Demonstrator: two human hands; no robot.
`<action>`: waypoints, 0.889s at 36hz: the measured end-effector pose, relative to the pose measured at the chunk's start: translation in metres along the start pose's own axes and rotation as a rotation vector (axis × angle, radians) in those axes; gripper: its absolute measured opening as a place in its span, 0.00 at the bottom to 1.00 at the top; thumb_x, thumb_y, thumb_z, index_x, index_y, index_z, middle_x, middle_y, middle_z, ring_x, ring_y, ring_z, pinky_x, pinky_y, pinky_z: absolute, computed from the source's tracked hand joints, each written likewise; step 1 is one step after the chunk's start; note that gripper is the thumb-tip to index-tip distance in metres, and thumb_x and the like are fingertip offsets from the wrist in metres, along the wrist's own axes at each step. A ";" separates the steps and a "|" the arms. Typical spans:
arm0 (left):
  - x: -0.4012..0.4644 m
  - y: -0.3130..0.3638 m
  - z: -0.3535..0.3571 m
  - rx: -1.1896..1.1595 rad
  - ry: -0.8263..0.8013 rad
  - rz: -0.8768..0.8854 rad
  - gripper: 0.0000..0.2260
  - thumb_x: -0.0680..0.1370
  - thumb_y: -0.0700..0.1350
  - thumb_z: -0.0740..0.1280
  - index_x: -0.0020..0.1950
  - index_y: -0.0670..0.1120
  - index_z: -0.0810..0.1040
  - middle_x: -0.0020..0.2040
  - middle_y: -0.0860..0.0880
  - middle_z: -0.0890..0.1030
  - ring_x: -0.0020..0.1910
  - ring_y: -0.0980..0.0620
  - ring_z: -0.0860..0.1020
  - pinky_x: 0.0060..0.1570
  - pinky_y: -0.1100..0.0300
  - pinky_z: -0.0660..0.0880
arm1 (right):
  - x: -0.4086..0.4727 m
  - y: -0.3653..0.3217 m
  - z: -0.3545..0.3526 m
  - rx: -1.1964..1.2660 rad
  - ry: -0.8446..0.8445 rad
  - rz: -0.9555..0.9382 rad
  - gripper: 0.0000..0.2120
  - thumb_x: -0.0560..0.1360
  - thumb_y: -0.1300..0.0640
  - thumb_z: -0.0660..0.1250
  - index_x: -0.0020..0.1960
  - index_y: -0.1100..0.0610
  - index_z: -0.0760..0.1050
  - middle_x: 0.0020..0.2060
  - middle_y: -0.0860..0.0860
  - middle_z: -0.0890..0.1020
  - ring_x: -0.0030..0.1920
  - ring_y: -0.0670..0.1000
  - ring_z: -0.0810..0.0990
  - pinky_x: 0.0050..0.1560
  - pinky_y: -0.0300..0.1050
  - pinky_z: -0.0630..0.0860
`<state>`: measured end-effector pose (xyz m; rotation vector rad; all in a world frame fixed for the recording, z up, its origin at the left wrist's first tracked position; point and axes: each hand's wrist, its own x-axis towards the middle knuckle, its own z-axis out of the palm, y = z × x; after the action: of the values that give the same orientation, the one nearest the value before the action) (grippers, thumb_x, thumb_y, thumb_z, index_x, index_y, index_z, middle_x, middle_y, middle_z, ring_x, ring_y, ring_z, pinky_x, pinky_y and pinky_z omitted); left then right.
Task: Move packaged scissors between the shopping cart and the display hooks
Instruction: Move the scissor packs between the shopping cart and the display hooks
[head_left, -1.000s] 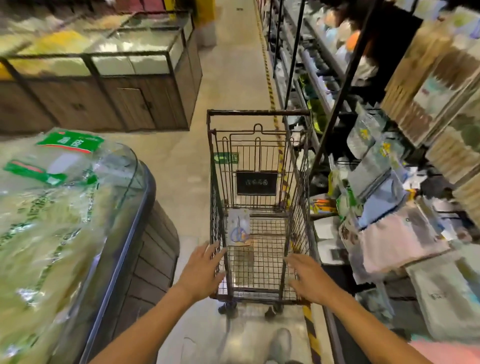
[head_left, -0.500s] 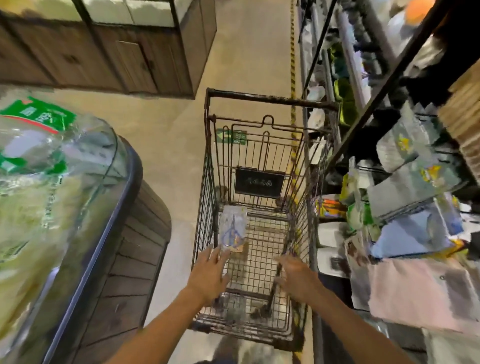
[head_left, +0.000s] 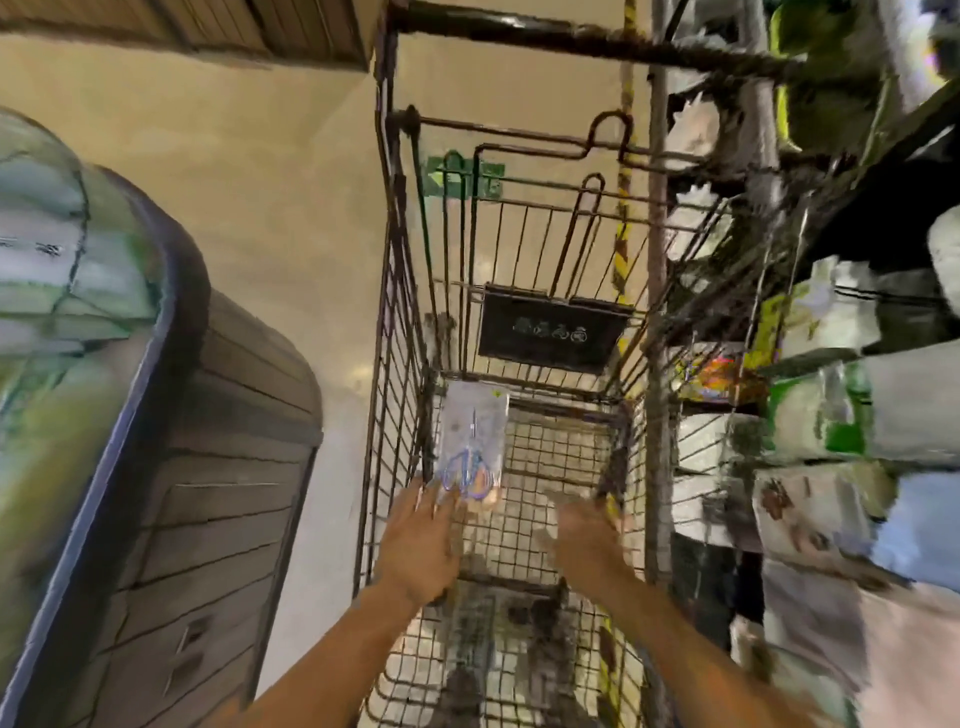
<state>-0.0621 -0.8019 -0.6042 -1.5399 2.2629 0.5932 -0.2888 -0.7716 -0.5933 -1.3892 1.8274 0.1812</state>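
Observation:
The packaged scissors (head_left: 471, 441), a clear pack with blue-handled scissors, stand on end in the wire shopping cart (head_left: 400, 332), leaning on its left wall. My left hand (head_left: 422, 540) reaches into the cart with straight fingers, and its fingertips are at the pack's lower edge. My right hand (head_left: 589, 540) is also inside the cart, further right. It is blurred, its fingers stretch forward and it holds nothing. The display rack (head_left: 826, 415) with hanging packaged goods is just right of the cart.
A curved glass-topped counter with wooden sides (head_left: 208, 467) stands close on the left. A strip of tan floor (head_left: 291, 218) runs between it and the cart. A black sign plate (head_left: 550, 332) hangs on the cart's far wall.
Both hands have moved forward from the cart's near rim into the basket. My left hand's fingertips have reached the scissors pack. The view has tilted down and closer.

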 end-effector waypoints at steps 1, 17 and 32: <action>0.009 -0.002 0.010 -0.003 0.009 0.003 0.31 0.67 0.53 0.76 0.68 0.45 0.79 0.64 0.43 0.81 0.65 0.39 0.78 0.69 0.48 0.70 | 0.014 0.001 0.007 0.011 -0.007 0.020 0.29 0.82 0.48 0.63 0.80 0.51 0.58 0.77 0.52 0.65 0.76 0.54 0.62 0.73 0.45 0.62; 0.074 -0.014 0.085 -0.179 0.032 -0.030 0.35 0.69 0.49 0.75 0.73 0.41 0.70 0.70 0.38 0.74 0.71 0.35 0.70 0.71 0.38 0.67 | 0.160 -0.006 0.118 0.395 0.135 0.132 0.30 0.74 0.40 0.69 0.71 0.52 0.67 0.64 0.51 0.70 0.62 0.53 0.75 0.53 0.53 0.82; 0.076 -0.015 0.098 -0.274 0.142 -0.074 0.31 0.74 0.52 0.67 0.75 0.43 0.68 0.72 0.40 0.72 0.74 0.35 0.67 0.73 0.40 0.66 | 0.175 -0.005 0.129 0.616 0.226 0.221 0.19 0.73 0.53 0.74 0.60 0.51 0.73 0.54 0.52 0.78 0.49 0.53 0.82 0.43 0.50 0.84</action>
<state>-0.0712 -0.8161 -0.7284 -1.8403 2.2902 0.8246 -0.2295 -0.8321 -0.7937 -0.7985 1.9881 -0.4135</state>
